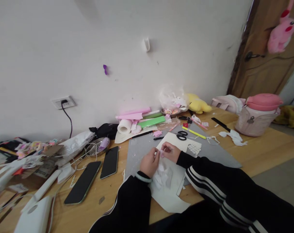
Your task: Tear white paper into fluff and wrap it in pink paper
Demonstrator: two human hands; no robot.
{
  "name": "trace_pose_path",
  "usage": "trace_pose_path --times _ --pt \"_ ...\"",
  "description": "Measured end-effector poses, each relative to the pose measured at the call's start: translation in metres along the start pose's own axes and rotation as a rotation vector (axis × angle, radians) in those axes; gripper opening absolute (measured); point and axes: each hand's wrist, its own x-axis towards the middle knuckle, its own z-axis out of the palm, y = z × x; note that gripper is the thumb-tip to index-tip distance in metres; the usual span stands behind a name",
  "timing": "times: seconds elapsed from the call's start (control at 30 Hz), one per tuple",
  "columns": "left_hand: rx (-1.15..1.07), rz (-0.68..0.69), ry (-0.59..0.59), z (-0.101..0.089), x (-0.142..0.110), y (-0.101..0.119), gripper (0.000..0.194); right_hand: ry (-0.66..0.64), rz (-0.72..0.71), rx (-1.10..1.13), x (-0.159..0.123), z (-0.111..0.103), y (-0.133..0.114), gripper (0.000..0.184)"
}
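Note:
My left hand (149, 162) and my right hand (170, 152) meet over the table, fingertips pinched together. Between them is a small pale pinkish piece (162, 154), too small to make out fully; both hands seem to grip it. Just below lies crumpled thin white paper (163, 176), on top of a cream sheet (170, 202). Black-handled scissors (181, 135) rest beyond my right hand. A sheet of small white stickers or cut-outs (194, 149) lies to its right. The grey mat (134, 155) spreads beneath these things.
Two phones (83, 183) lie on the left, near cables and a cluttered box (40, 171). Paper rolls (124, 126) and a green strip (152, 122) stand along the wall. A yellow pen (194, 132), a black comb-like strip (220, 124) and a pink-lidded container (257, 115) are to the right.

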Motion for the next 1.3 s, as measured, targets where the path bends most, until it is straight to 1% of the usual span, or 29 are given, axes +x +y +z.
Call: trace_pose_path --times 0.07,0.13,0.2,0.33,0.4,0.57,0.67,0.73,0.8,0.87,0.93,1.0,1.1,1.17,1.23,1.3 --pt "0.003 -0.001 -0.017 0.000 0.000 0.001 0.018 -0.069 -0.040 -0.007 -0.002 0.002 -0.001 0.006" --pt "0.019 0.000 -0.026 0.000 0.000 0.002 0.018 -0.085 -0.059 -0.025 -0.002 0.001 -0.001 0.005" --pt "0.037 -0.006 -0.023 0.000 0.001 0.003 0.018 -0.048 -0.043 -0.035 0.000 -0.001 0.000 0.007" --pt "0.055 -0.020 -0.010 0.001 0.001 0.001 0.018 0.072 0.026 -0.067 0.004 -0.005 0.005 0.008" --pt "0.045 -0.011 -0.011 0.001 0.001 0.000 0.018 0.084 0.021 -0.074 0.004 -0.004 0.005 0.006" --pt "0.029 0.003 -0.022 0.002 0.001 -0.001 0.018 -0.052 -0.101 -0.081 -0.002 -0.001 0.000 0.007" --pt "0.048 -0.002 -0.028 0.002 0.002 0.000 0.018 -0.069 -0.110 -0.117 -0.002 -0.002 0.000 0.004" --pt "0.065 -0.023 -0.033 0.002 0.002 0.001 0.018 -0.036 -0.093 -0.150 0.000 -0.004 0.003 0.004" --pt "0.069 -0.033 -0.033 0.001 0.001 0.001 0.018 0.039 -0.046 -0.159 0.003 -0.007 0.006 0.004" --pt "0.064 -0.032 -0.027 0.000 0.001 0.002 0.019 0.129 0.025 -0.125 0.006 -0.009 0.009 0.003" --pt "0.055 -0.028 -0.021 0.000 0.001 0.002 0.019 0.180 0.064 -0.074 0.008 -0.009 0.010 0.003" --pt "0.050 -0.023 -0.017 0.000 0.001 0.001 0.019 0.156 0.034 -0.051 0.006 -0.007 0.008 0.005" --pt "0.051 -0.013 -0.014 0.001 0.001 0.001 0.018 0.013 -0.066 -0.067 0.001 -0.002 0.003 0.010" --pt "0.055 -0.010 -0.021 0.001 0.001 0.001 0.018 -0.060 -0.105 -0.076 -0.003 0.000 0.001 0.008" --pt "0.060 -0.006 -0.027 0.001 0.001 0.000 0.018 -0.064 -0.109 -0.084 -0.003 -0.002 0.001 0.005" --pt "0.064 -0.003 -0.018 0.001 0.001 0.000 0.018 -0.005 -0.082 -0.087 0.000 -0.005 0.003 0.005"
